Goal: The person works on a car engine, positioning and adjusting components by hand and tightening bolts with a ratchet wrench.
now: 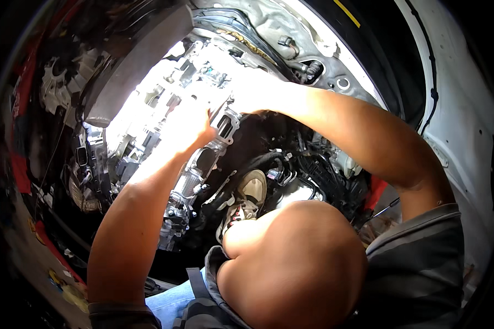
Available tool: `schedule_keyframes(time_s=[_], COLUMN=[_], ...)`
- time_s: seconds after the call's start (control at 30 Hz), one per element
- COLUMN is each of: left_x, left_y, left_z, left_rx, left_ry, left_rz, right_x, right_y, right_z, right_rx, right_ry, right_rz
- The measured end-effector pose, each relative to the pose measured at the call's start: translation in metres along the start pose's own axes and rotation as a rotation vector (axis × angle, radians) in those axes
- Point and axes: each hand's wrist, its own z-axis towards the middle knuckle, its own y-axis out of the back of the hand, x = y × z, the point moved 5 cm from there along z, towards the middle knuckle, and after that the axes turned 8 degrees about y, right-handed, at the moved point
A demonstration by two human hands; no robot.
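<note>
Both my arms reach into a car's engine bay, over a pale metal engine [134, 129] under strong glare. My left hand [189, 123] is at the engine's top edge. Its thumb points up beside a metal flange with an oblong opening [225, 125]; glare washes out its other fingers. My right hand [255, 93] comes in from the right at the far end of that flange, bleached almost white. Its fingers cannot be made out, nor whether it holds anything. Small connectors and brackets [208, 74] lie just beyond my hands.
My bent knee [296, 263] and a shoe [251, 189] are inside the bay, among dark hoses and wiring [313, 170]. A grey panel [140, 63] stands at the upper left. Cables [230, 19] run along the far body wall. A white body panel [466, 120] borders the right.
</note>
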Motion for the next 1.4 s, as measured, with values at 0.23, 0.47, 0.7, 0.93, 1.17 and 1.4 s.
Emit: schedule_keyframes(time_s=[0.23,0.47,0.7,0.93,1.17,1.4], left_x=[-0.003,-0.012,-0.014,-0.01,-0.009,-0.009], left_y=[-0.017,-0.017,-0.014,-0.012,-0.022,-0.014], left_z=[0.008,0.012,0.011,0.014,0.011,0.016], left_rx=[0.13,0.239,0.122,0.18,0.027,0.192], left_ry=[0.019,0.063,0.019,0.044,-0.051,0.003], left_rz=[0.108,0.199,0.175,0.161,0.204,0.192], right_x=[-0.022,-0.022,-0.043,-0.04,-0.026,-0.021], right_y=[-0.018,-0.013,-0.045,-0.036,-0.028,-0.007], right_z=[-0.002,-0.012,-0.023,-0.003,-0.017,-0.007], right_rx=[-0.015,-0.114,-0.17,-0.192,-0.215,-0.256], right_ry=[-0.412,-0.214,-0.593,-0.363,-0.511,0.29], right_rz=[0.719,0.45,1.346,1.318,1.027,-0.119])
